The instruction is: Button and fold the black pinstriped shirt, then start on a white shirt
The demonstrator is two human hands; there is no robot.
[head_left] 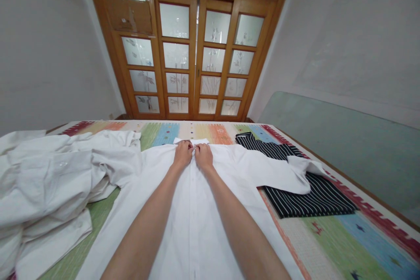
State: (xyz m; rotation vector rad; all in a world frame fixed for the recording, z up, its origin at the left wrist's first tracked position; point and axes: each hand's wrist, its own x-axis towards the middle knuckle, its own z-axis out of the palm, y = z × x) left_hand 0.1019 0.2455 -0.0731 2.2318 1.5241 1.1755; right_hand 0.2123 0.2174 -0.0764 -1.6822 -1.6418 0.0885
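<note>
A white long-sleeved shirt (229, 175) lies spread out, front side up, its collar (203, 141) pointing away from me. Both of my arms reach along its front to the neck. My left hand (183, 153) pinches the fabric just below the collar, left of the button placket. Close beside it, my right hand (204, 155) pinches the other side of the same spot. The fingertips of the two hands almost meet; the button between them is too small to make out. The shirt's right-hand sleeve (278, 170) stretches out to the right.
Crumpled white garments (55, 183) are heaped at the left. A folded black-and-white striped garment (315, 197) lies partly under the right sleeve. Everything rests on a colourful patterned cover (341, 240). A pale green board (328, 135) leans along the right wall, and wooden glazed doors (193, 57) stand beyond.
</note>
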